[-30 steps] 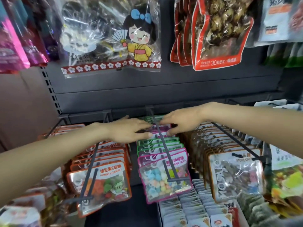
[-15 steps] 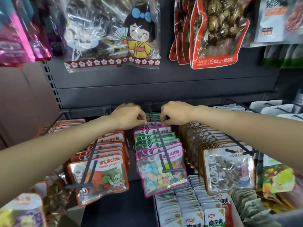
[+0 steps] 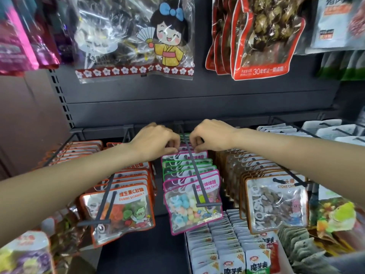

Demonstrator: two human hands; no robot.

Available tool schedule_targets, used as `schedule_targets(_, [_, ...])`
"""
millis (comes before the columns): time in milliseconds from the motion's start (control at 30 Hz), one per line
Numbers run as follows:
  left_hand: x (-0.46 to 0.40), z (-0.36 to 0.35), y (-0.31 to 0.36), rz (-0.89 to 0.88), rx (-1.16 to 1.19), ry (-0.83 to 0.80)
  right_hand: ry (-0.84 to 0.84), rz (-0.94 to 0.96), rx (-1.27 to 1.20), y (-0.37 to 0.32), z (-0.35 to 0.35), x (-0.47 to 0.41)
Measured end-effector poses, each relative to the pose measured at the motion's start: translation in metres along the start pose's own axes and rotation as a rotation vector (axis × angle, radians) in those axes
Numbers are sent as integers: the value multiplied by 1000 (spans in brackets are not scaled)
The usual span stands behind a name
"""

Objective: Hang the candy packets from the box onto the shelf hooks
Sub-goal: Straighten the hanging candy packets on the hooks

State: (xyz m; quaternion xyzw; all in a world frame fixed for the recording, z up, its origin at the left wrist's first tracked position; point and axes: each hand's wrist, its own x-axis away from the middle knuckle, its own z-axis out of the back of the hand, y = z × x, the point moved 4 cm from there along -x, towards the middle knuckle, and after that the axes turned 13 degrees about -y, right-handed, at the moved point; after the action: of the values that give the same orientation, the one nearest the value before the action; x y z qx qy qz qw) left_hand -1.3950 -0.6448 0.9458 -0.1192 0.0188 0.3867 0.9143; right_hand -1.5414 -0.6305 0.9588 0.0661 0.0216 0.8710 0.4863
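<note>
A dark grey shelf panel point(image 3: 197, 107) carries rows of hanging snacks. On the middle hook point(image 3: 194, 171) hang pink- and green-edged candy packets point(image 3: 192, 202), clear-fronted, showing pastel sweets. The left hand point(image 3: 156, 141) and right hand point(image 3: 212, 135) pinch the rearmost packets' tops, fingers curled.

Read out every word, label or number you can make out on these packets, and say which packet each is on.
"GUMMI VITAMIN C": orange-edged gummy packet, front of left hook.
"STONE CAN...", cut off: brown-edged packet, right hook.
"...IAN TANG", partly hidden: pink-edged candy packet, middle hook.
"30", among Chinese characters: red-edged bag above.
Other print: too blurred.
</note>
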Motion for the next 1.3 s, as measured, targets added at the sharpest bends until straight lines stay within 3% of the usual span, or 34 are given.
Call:
schedule_targets(233, [-7, -1, 0, 85, 46, -83, 29, -14, 16, -6, 0, 6])
schedule_targets(433, [0, 5, 6, 60, 66, 4, 16, -14, 45, -10, -3, 8])
schedule_targets(667, [9, 0, 9, 64, 59, -179, 13, -31, 30, -10, -5, 1])
schedule_targets(867, [6, -3, 9, 119, 40, -145, 39, -52, 56, -9, -5, -1])
schedule_targets(1000, [17, 12, 9, 70, 179, -11, 57, 11, -25, -9, 3, 16])
schedule_targets(1167, [24, 10, 12, 4, 195, -194, -136, 70, 1, -12, -5, 25])
schedule_targets(1300, [21, 3, 13, 22, 169, -221, -124, 79, -51, -13, -4, 19])
